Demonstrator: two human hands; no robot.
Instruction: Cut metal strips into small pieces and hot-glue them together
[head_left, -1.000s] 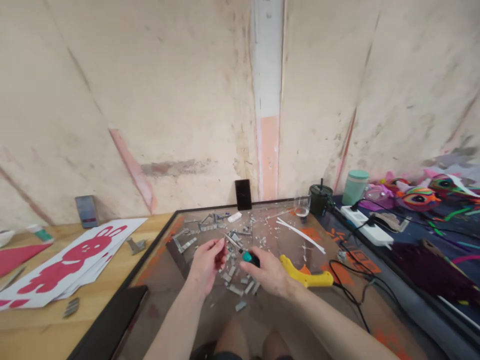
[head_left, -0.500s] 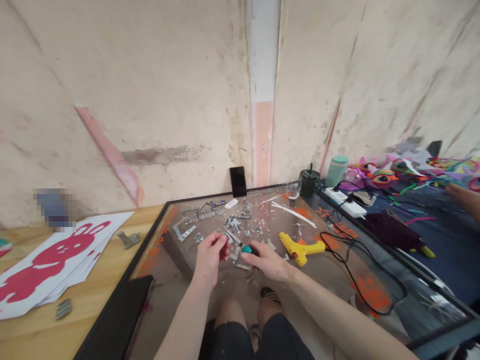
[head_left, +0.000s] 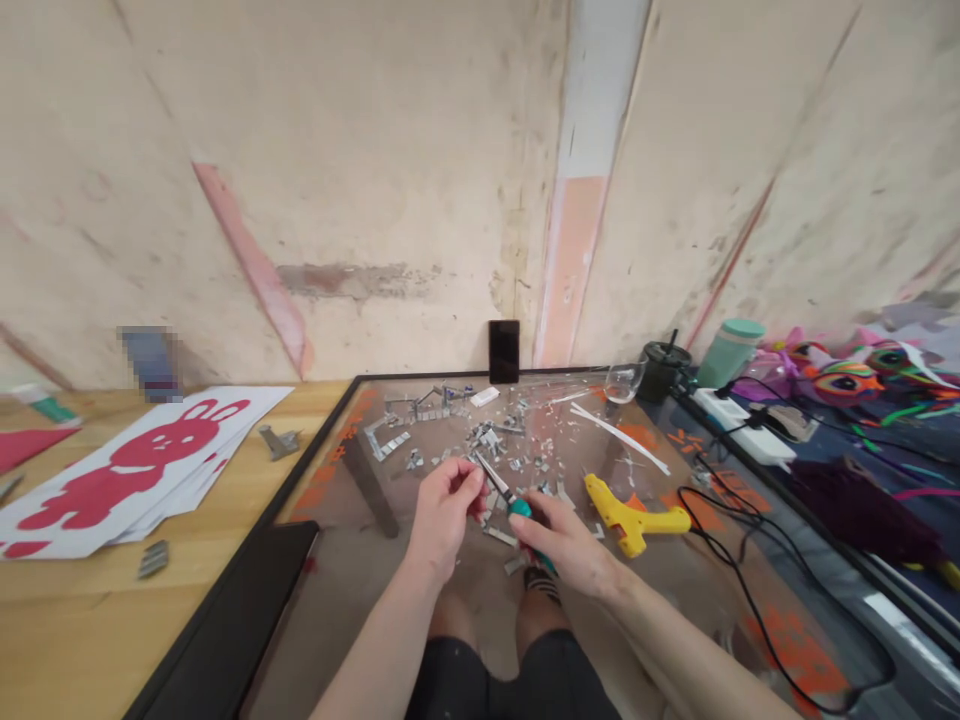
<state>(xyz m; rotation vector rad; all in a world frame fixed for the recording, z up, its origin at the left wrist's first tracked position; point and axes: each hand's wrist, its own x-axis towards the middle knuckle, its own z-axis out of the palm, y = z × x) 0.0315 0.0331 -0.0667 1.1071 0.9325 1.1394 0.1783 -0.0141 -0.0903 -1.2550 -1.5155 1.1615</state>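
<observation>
My right hand (head_left: 568,541) grips a teal-handled tool (head_left: 517,507) whose thin metal tip points up and left toward my left hand. My left hand (head_left: 444,510) is pinched shut on a small piece at that tip; the piece is too small to name. Both hands hover over a glass-topped table (head_left: 352,560) strewn with several small grey metal bits (head_left: 487,440). A yellow glue gun (head_left: 634,517) lies just right of my right hand.
White sheets with a red rabbit shape (head_left: 142,465) lie on the wooden table at left. A black phone (head_left: 504,351) leans on the wall. A glass (head_left: 622,381), dark cup (head_left: 663,367), green tumbler (head_left: 728,350), power strip (head_left: 742,430) and black cables (head_left: 742,560) sit right.
The view has swung and tilted; my hands stay together in the same grip. A person's arm seen at the far right half a second ago is out of view.
</observation>
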